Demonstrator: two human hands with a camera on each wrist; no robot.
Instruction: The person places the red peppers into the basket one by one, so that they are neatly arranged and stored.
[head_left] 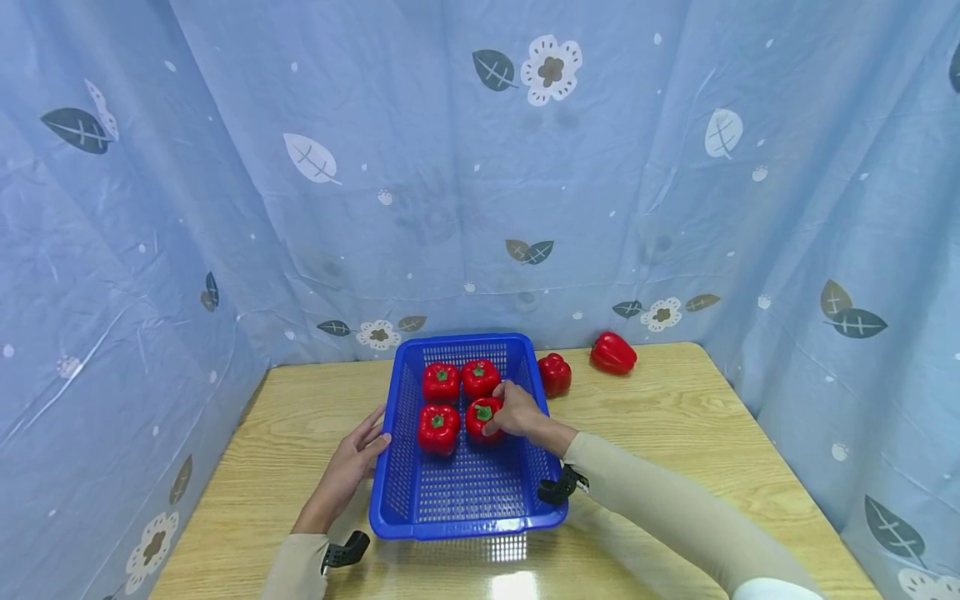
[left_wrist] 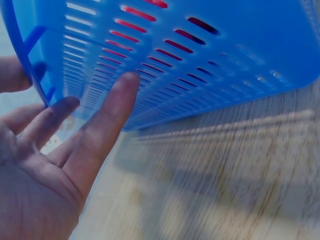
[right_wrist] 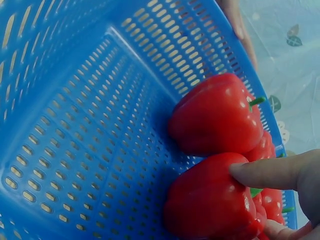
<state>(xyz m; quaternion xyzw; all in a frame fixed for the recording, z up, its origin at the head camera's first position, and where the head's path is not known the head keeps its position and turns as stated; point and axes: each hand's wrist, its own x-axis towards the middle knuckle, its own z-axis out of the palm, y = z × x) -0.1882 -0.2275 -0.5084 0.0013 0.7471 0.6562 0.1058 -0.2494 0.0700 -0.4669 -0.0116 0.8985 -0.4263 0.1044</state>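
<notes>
A blue plastic basket [head_left: 465,529] with slotted walls stands on the wooden table. Inside it, several red bell peppers with green stems sit upright in two rows, among them a front-left pepper [head_left: 438,430]. My right hand [head_left: 519,412] reaches over the basket's right side and grips the front-right bell pepper [right_wrist: 212,200], thumb on one side and fingers on the other. At the left side, my left hand [head_left: 352,462] holds the basket, its thumb at the rim and its fingers [left_wrist: 107,122] against the slotted outer wall.
Outside the basket, a red bell pepper [head_left: 554,375] lies close by its right wall. Another red bell pepper [head_left: 613,353] rests on its side farther right, near the back edge of the table [head_left: 675,417]. A blue patterned curtain [head_left: 450,167] surrounds the table's back and sides.
</notes>
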